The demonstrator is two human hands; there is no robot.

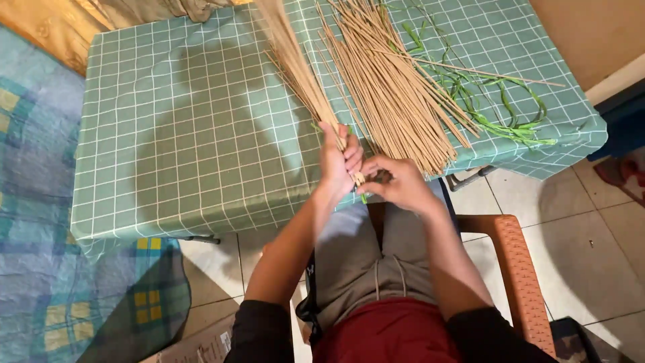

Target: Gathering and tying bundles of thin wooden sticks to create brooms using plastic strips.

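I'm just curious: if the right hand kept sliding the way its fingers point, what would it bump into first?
Probably the left hand, gripping the bundle of thin sticks. The right hand points left at it, fingertips nearly touching, though depth is unclear.

This looks like a room in a home used for handcraft. A counter (195, 134) wears a green checked cloth, the kind laid over a household table. At 9 o'clock a blue and yellow plaid blanket (40, 222) lies spread, as on a bed or mat. The floor (578, 222) at 4 o'clock is pale tile. An orange woven chair (517, 269) stands at 5 o'clock, and a golden curtain (60, 27) hangs at 11 o'clock.
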